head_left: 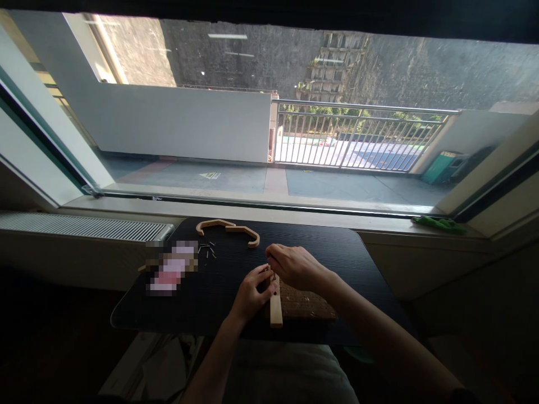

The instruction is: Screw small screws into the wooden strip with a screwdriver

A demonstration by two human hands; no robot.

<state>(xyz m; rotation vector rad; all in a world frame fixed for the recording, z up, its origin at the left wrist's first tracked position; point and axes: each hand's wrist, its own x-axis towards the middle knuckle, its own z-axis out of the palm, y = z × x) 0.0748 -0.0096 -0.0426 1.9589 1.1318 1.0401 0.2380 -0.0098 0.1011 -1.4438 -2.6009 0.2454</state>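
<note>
On the black table (202,303) my left hand (251,293) curls round a light wooden strip (276,310) that lies pointing toward me. My right hand (295,266) is closed in a pinch just above the strip's far end, holding something small and dark that I cannot make out. Under my right wrist lies a brown cork-like board (305,306). Farther back lies a curved wooden frame piece (229,229), untouched.
Several small dark nails (208,250) are scattered left of my hands, beside a blurred pink object (173,273). A radiator grille (80,226) runs at the left. Behind the table is a window sill with a green cloth (440,224) at the right.
</note>
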